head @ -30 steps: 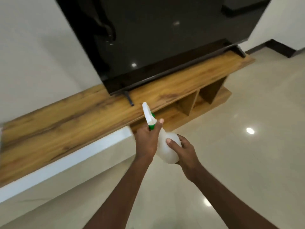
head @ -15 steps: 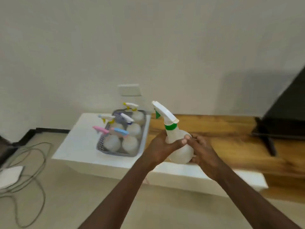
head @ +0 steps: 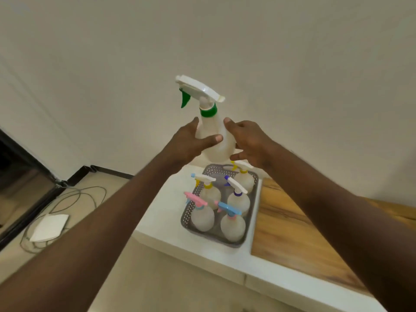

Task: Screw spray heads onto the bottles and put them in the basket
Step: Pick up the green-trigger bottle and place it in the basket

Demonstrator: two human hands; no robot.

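Note:
I hold a white spray bottle upright in the air, above the far end of a grey basket. Its white spray head has a green trigger and green collar and sits on the neck. My left hand grips the bottle's left side and my right hand grips its right side. Inside the basket stand several bottles with heads in yellow, purple, pink and blue, such as the blue-headed one at the front right.
The basket rests on a white ledge beside a wooden shelf top. A plain wall rises behind. On the floor at left lie a white device and looping cables.
My view swung left from the television to the basket. Both hands carried the green-headed bottle up and forward, over the basket's far end.

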